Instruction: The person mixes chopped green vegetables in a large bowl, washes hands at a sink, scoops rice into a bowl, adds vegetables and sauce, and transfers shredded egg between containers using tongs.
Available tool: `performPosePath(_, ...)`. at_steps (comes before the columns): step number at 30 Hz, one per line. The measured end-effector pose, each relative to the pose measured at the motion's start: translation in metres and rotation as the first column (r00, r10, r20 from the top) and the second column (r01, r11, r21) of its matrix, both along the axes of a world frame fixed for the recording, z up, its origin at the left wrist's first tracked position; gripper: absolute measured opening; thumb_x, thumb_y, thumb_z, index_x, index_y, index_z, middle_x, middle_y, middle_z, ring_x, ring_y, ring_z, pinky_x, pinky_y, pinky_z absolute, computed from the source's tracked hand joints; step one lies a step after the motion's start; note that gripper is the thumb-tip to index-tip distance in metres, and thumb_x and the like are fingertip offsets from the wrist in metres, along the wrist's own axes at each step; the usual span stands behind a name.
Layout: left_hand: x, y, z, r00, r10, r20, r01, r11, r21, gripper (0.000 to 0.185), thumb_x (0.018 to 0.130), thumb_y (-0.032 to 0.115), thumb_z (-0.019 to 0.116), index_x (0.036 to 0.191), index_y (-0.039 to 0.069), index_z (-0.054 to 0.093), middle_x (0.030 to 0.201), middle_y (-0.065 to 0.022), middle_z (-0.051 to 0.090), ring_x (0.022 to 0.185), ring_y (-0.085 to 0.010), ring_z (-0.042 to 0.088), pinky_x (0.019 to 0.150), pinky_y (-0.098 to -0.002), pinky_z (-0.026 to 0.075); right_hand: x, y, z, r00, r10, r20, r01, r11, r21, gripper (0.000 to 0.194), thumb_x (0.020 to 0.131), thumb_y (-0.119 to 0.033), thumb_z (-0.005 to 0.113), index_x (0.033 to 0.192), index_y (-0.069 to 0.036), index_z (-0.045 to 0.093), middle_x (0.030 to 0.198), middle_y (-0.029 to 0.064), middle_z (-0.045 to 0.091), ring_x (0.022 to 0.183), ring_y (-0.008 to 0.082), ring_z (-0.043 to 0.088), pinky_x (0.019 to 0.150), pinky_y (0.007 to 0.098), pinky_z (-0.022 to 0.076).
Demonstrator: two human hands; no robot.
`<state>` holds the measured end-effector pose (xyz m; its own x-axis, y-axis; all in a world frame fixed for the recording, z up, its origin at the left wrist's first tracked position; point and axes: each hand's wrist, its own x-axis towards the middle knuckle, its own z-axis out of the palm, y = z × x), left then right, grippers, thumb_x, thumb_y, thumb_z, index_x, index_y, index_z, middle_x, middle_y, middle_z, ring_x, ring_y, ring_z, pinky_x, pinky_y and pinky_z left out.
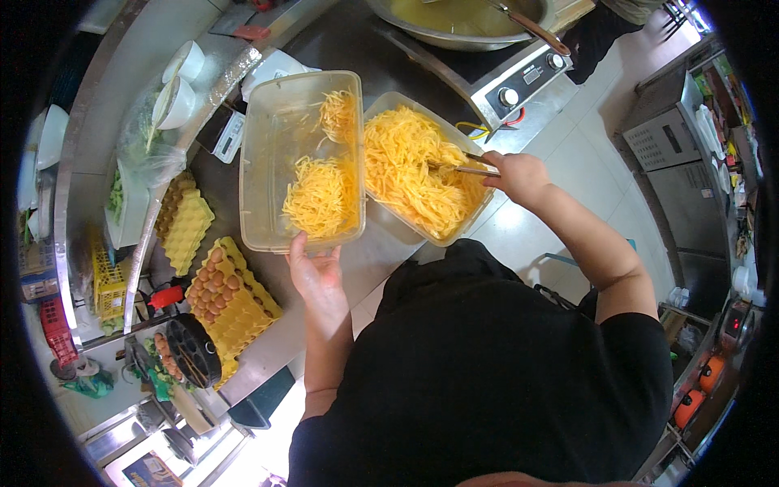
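Note:
With my right hand (520, 176) I grip metal tongs (478, 167), whose tips are sunk in shredded yellow vegetable (414, 164). The shreds fill a translucent plastic tub (447, 238) at the counter's edge. My left hand (316, 268) holds the near edge of a second, larger translucent plastic tub (261, 158), its fingers partly hidden under the rim. Inside that tub lie a larger heap of yellow shreds (322, 198) near my left hand and a smaller heap (338, 115) at the far right corner. The two tubs meet or overlap at their sides.
An induction cooker (517, 82) bears a large metal basin (450, 41) of yellowish liquid. Egg trays (237, 316), one holding brown eggs, and a black round pan (193, 350) stand left. A digital scale (229, 137) is behind the larger tub. A person's dark-clothed leg (587, 45) shows upper right.

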<state>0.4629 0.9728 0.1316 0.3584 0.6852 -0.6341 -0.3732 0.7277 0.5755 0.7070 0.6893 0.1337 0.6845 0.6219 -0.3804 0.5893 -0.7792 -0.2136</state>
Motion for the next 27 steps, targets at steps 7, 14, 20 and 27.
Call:
performPosePath(7,0.003,-0.003,-0.002,0.999,-0.017,0.049,0.016,1.000,0.015,0.063,0.081,0.005,0.064,0.136,0.024,0.041,0.145,-0.0081,0.036,0.138,-0.0349,0.027,0.110,-0.0661,0.015,-0.005,-0.002,0.018,1.000,0.001,0.006,-0.001,1.000,0.022,0.041,0.086,-0.038,0.066,0.121,-0.020,0.060,0.092,0.0089,0.070,0.083,0.0288,0.066,0.073,0.0403,0.0509)
performPosePath(14,0.010,-0.011,0.012,0.997,0.072,-0.009,-0.071,0.994,0.080,0.061,0.080,0.004,0.064,0.134,0.022,0.041,0.144,-0.0078,0.036,0.138,-0.0347,0.025,0.110,-0.0652,0.016,-0.005,-0.004,0.031,1.000,-0.008,-0.018,0.009,0.997,0.071,0.040,0.084,-0.038,0.067,0.121,-0.022,0.060,0.093,0.0084,0.069,0.086,0.0288,0.066,0.074,0.0412,0.0508)
performPosePath(20,0.015,-0.020,0.018,0.995,0.081,-0.063,-0.067,0.977,0.201,0.051,0.082,0.003,0.063,0.128,0.016,0.046,0.134,-0.0068,0.046,0.128,-0.0286,0.041,0.105,-0.0608,0.030,-0.007,-0.003,0.068,0.999,0.009,0.045,-0.018,0.979,0.204,0.041,0.083,-0.036,0.068,0.121,-0.022,0.060,0.091,0.0103,0.069,0.086,0.0300,0.066,0.073,0.0418,0.0507)
performPosePath(27,0.032,-0.036,0.016,1.000,-0.018,0.020,0.014,0.981,0.192,0.046,0.084,0.000,0.061,0.126,0.014,0.049,0.125,-0.0052,0.054,0.116,-0.0245,0.052,0.096,-0.0482,0.043,-0.020,0.047,0.135,0.972,0.146,0.185,-0.199,0.928,0.315,0.049,0.079,-0.034,0.072,0.124,-0.019,0.058,0.091,0.0097,0.068,0.083,0.0275,0.066,0.069,0.0392,0.0513)
